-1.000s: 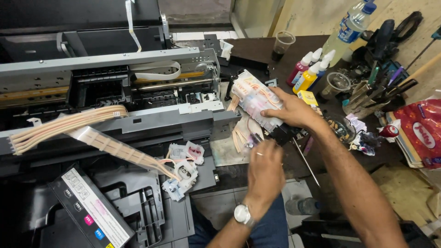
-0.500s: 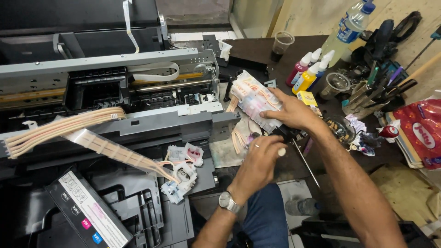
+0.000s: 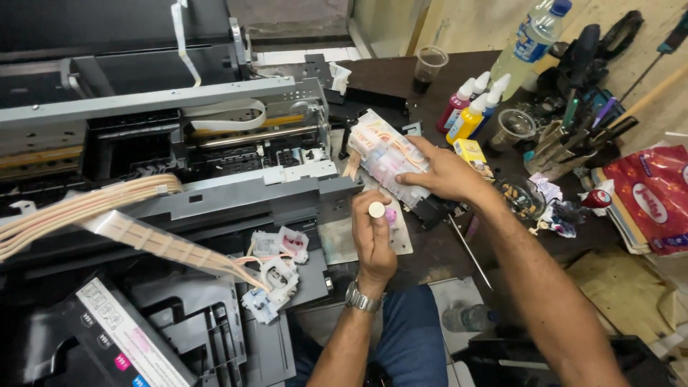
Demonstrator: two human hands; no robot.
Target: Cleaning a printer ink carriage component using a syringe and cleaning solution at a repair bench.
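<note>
My right hand (image 3: 444, 175) grips a translucent ink tank block (image 3: 383, 154) with thin tubes on it, tilted over the dark table beside the opened printer (image 3: 215, 143). Just below it, my left hand (image 3: 373, 244) is closed around a small syringe-like tool (image 3: 377, 209). Its round white end faces up, and a pink part shows at the fingers. A metal watch sits on that wrist. The tool's tip is hidden behind my fingers.
A bundle of ink tubes (image 3: 93, 204) runs from the printer to loose white dampers (image 3: 276, 269). Coloured ink bottles (image 3: 469, 107), a plastic cup (image 3: 430, 64), a water bottle (image 3: 534, 36), hand tools (image 3: 573, 122) and a red packet (image 3: 652, 201) crowd the right. A thin screwdriver (image 3: 469, 251) lies under my right arm.
My left hand has moved left and up toward the tank block and turned, so the tool's white end now faces up. My right hand stays on the tank block.
</note>
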